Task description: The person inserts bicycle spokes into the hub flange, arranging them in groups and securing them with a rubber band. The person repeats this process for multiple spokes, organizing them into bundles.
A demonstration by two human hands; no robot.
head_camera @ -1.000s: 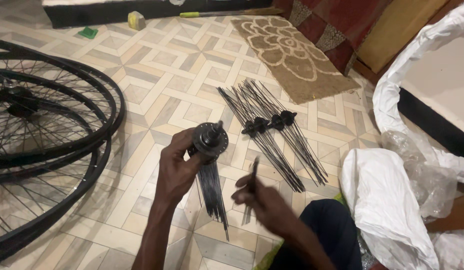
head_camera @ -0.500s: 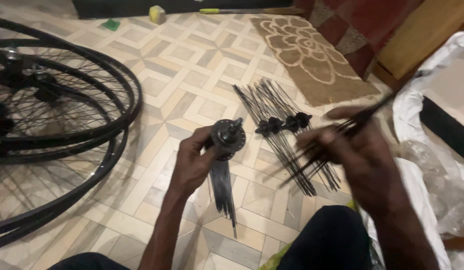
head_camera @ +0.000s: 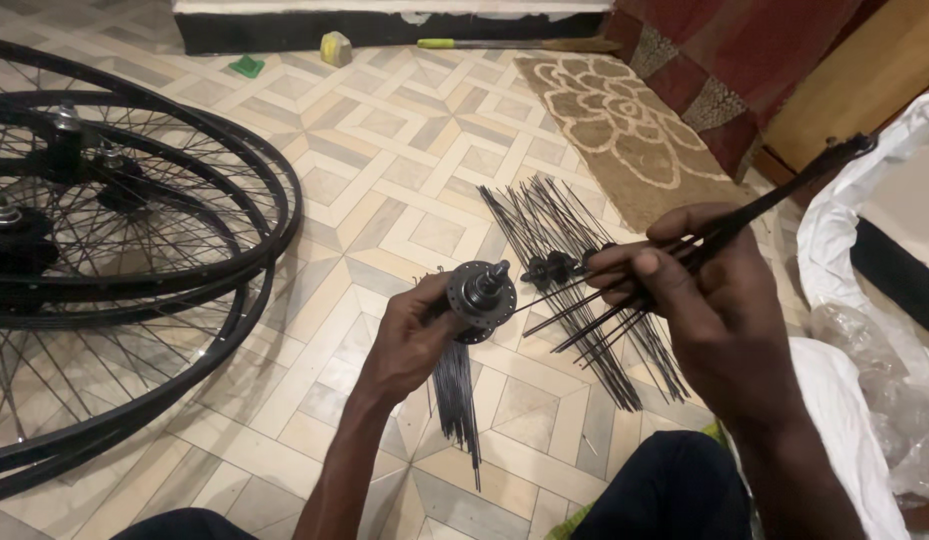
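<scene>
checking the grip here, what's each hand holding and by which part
Left hand grips the wheel hub around its body, spokes hanging below. Right hand pinches a bunch of black spokes near their middle.

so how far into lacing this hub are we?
Done: several finished spoked wheels lie stacked on the left, and one batch of spokes already hangs from the hub. In hand: the left hand holds the hub, while the right hand brings a small bunch of spokes toward its flange. Left: a large pile of loose spokes on the tiles, and no bare rim shows nearby.
</scene>
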